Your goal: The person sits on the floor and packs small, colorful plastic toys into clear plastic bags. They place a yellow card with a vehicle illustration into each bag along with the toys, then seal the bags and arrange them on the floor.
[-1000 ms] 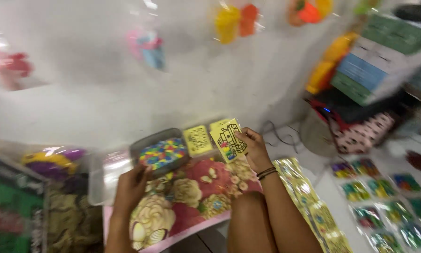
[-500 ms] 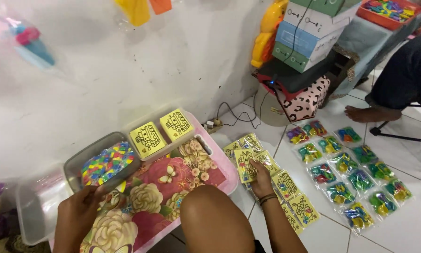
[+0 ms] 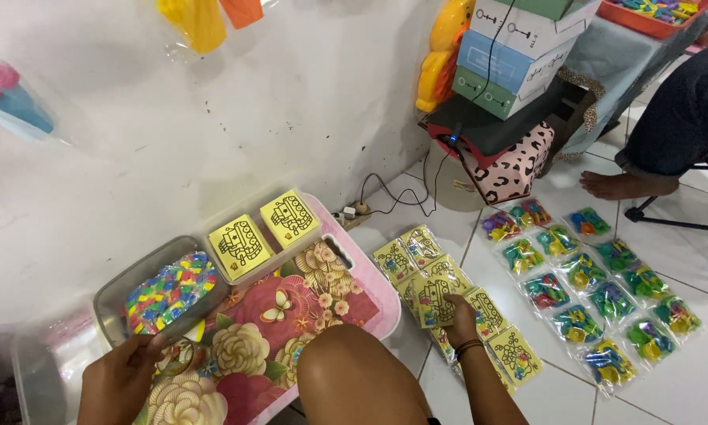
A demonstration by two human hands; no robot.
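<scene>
Right hand (image 3: 462, 317) on yellow cards (image 3: 436, 295), floor edge

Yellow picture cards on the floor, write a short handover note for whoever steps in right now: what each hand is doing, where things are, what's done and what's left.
Left hand: its grip is on the near rim of the clear tub of coloured pieces on the flowered pink tray.
Right hand: resting on a yellow picture card in the overlapping row of bagged cards on the floor tiles; grip unclear.
Two more yellow cards sit in a clear box on the tray by the wall.
Done: bagged coloured pieces lie in rows further right.
Left: the tub is well filled with loose pieces.
</scene>
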